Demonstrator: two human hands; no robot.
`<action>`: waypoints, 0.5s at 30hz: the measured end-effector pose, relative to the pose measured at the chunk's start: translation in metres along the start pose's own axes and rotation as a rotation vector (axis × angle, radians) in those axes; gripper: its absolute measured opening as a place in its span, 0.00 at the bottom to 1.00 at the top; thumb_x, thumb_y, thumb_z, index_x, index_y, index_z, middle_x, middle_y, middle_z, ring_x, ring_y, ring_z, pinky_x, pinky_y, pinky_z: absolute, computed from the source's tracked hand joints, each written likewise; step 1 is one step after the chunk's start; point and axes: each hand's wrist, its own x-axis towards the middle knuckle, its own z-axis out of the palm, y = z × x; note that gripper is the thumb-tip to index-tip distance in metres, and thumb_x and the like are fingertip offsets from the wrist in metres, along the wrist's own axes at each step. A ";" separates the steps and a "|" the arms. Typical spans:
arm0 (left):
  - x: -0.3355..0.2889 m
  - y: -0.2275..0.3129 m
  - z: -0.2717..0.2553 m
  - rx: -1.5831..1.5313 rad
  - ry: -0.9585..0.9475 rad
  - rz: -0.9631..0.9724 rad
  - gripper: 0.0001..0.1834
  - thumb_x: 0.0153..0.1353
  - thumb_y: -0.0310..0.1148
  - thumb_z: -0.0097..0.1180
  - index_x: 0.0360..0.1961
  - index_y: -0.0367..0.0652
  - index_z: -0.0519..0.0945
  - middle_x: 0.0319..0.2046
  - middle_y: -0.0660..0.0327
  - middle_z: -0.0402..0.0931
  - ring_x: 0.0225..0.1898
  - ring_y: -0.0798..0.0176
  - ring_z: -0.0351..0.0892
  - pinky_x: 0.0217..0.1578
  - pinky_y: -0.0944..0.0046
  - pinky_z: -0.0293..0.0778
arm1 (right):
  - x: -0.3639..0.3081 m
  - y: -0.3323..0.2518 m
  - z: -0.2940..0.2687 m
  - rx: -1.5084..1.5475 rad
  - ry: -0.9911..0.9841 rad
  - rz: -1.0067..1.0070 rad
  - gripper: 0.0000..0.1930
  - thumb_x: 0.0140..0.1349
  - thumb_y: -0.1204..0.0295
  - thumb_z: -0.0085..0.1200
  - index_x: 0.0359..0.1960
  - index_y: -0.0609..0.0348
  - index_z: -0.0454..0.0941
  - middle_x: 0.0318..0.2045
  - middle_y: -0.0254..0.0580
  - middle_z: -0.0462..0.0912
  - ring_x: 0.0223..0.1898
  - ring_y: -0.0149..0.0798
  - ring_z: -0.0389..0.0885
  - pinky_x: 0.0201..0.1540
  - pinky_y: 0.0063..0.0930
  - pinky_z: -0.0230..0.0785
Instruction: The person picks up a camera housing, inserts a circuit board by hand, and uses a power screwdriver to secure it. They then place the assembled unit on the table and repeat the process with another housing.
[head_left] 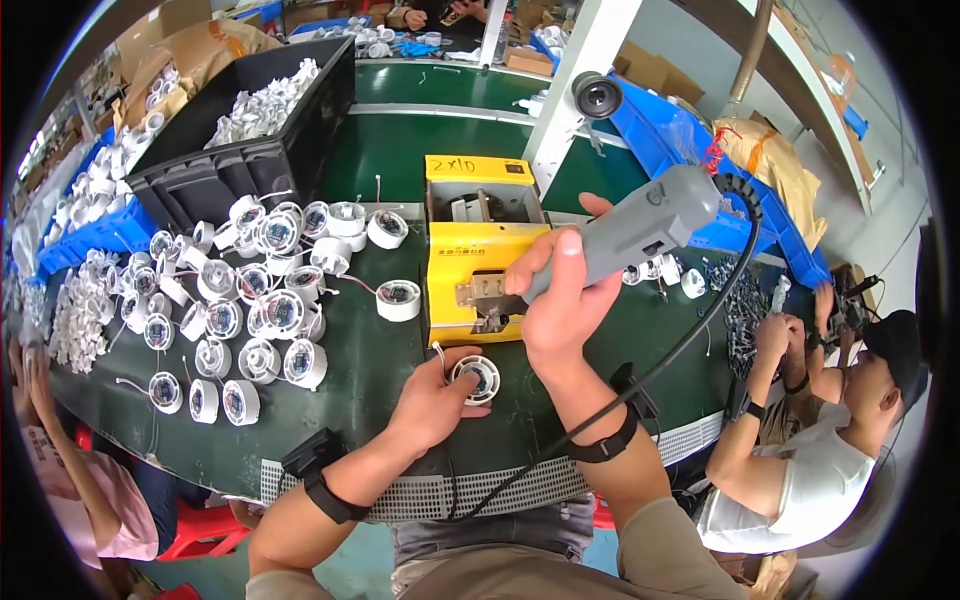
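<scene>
My left hand is closed on a round white plastic housing, held low over the table in front of me with its open face up and the thumb across it. My right hand wraps around a grey electric screwdriver, tilted with its nose down to the left. Its front end is at the pick-up slot of a yellow screw feeder; the bit tip is hard to make out. A black cable curves from the screwdriver's rear down past my right wrist.
Many similar white housings with boards and wires cover the table's left side. Behind them stands a black crate of white parts. Small dark parts are heaped at right. Co-workers sit on both sides, one in a white shirt.
</scene>
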 end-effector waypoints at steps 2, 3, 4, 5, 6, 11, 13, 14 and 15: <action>-0.001 -0.001 0.001 0.007 0.007 -0.003 0.18 0.65 0.23 0.45 0.57 0.32 0.68 0.40 0.56 0.75 0.36 0.61 0.81 0.38 0.63 0.83 | -0.003 0.003 0.002 0.043 0.006 0.000 0.21 0.66 0.68 0.44 0.54 0.70 0.56 0.17 0.39 0.69 0.13 0.31 0.68 0.19 0.26 0.65; 0.000 -0.002 0.001 -0.003 0.005 0.001 0.18 0.65 0.23 0.45 0.57 0.32 0.68 0.40 0.56 0.75 0.35 0.61 0.81 0.38 0.63 0.83 | -0.005 0.003 0.002 0.044 0.004 0.004 0.21 0.66 0.68 0.44 0.54 0.70 0.56 0.17 0.39 0.69 0.13 0.31 0.68 0.19 0.26 0.65; 0.001 -0.002 0.001 -0.012 0.002 0.006 0.18 0.66 0.23 0.45 0.56 0.32 0.68 0.40 0.56 0.76 0.35 0.61 0.81 0.38 0.63 0.83 | -0.006 0.003 0.003 0.036 0.002 0.008 0.21 0.66 0.69 0.44 0.53 0.70 0.56 0.17 0.39 0.69 0.14 0.31 0.68 0.19 0.26 0.65; 0.001 -0.002 0.001 -0.013 0.005 0.004 0.18 0.66 0.23 0.45 0.56 0.32 0.68 0.40 0.56 0.76 0.35 0.61 0.81 0.38 0.63 0.83 | -0.006 0.004 0.003 0.028 0.001 0.013 0.20 0.65 0.69 0.44 0.53 0.69 0.56 0.17 0.39 0.69 0.14 0.31 0.68 0.19 0.26 0.65; 0.001 0.000 0.002 0.003 0.008 -0.001 0.18 0.66 0.23 0.45 0.56 0.32 0.68 0.40 0.55 0.76 0.34 0.61 0.81 0.38 0.63 0.83 | -0.007 0.004 0.003 0.030 0.000 0.015 0.20 0.65 0.69 0.44 0.53 0.69 0.56 0.17 0.39 0.69 0.14 0.31 0.68 0.19 0.26 0.65; 0.000 -0.001 0.001 0.001 0.009 -0.014 0.18 0.64 0.25 0.47 0.55 0.31 0.70 0.42 0.55 0.75 0.36 0.64 0.81 0.36 0.66 0.83 | -0.007 0.005 0.001 0.007 -0.008 -0.041 0.18 0.65 0.69 0.45 0.51 0.69 0.58 0.17 0.39 0.69 0.14 0.31 0.68 0.18 0.26 0.65; 0.000 -0.002 0.001 0.004 0.004 -0.013 0.18 0.64 0.25 0.46 0.54 0.31 0.70 0.42 0.54 0.75 0.36 0.64 0.81 0.36 0.66 0.83 | -0.007 0.004 0.003 0.010 -0.006 -0.024 0.18 0.65 0.69 0.45 0.50 0.69 0.58 0.17 0.39 0.69 0.14 0.31 0.68 0.18 0.26 0.65; 0.000 -0.002 0.001 0.004 0.004 -0.014 0.18 0.64 0.25 0.46 0.54 0.31 0.70 0.42 0.54 0.75 0.36 0.64 0.81 0.36 0.66 0.83 | -0.008 0.004 0.003 0.013 -0.006 -0.010 0.17 0.65 0.69 0.45 0.50 0.69 0.58 0.17 0.39 0.69 0.14 0.31 0.68 0.19 0.26 0.65; 0.000 -0.002 0.001 0.003 0.003 -0.014 0.17 0.64 0.25 0.46 0.54 0.31 0.70 0.42 0.54 0.75 0.36 0.63 0.81 0.36 0.66 0.83 | -0.009 0.005 0.002 0.013 -0.005 -0.009 0.17 0.65 0.69 0.45 0.50 0.69 0.58 0.17 0.39 0.69 0.14 0.31 0.68 0.19 0.26 0.65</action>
